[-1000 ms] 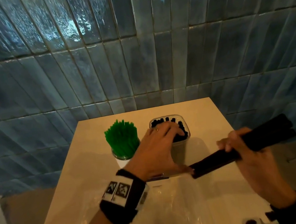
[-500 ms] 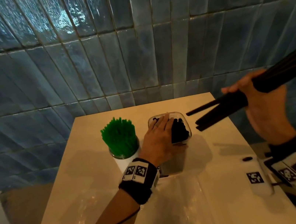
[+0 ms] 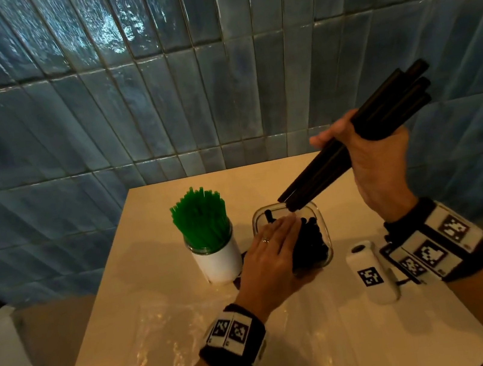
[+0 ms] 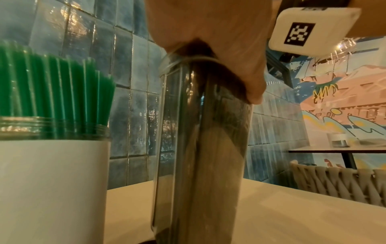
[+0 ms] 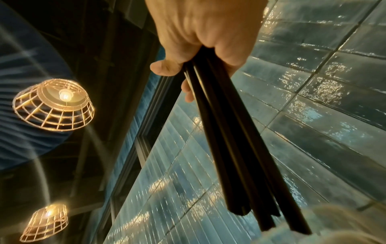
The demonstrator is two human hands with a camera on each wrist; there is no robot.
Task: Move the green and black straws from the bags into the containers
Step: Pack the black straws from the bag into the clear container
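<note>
Green straws (image 3: 200, 218) stand upright in a white-labelled glass jar (image 3: 218, 262) at the table's middle. Just right of it is a clear square container (image 3: 322, 220) partly filled with black straws. My left hand (image 3: 277, 237) lies over its mouth with straight fingers, the thumb down its near side (image 4: 253, 92). My right hand (image 3: 369, 159) grips a bundle of black straws (image 3: 386, 109), tilted down to the left. Their lower ends (image 3: 289, 202) hang just above the container's far rim. In the right wrist view the bundle (image 5: 236, 140) runs out of my fist (image 5: 200, 24).
A crumpled clear plastic bag (image 3: 154, 358) lies flat on the near part of the beige table (image 3: 154, 203). A blue tiled wall (image 3: 219, 91) rises right behind the table. Another table and a woven chair (image 4: 338, 183) stand to the right.
My right hand lifted the black straw bundle from low over the bag, swung it up and brought its lower ends over the container. My left hand stayed on the container.
</note>
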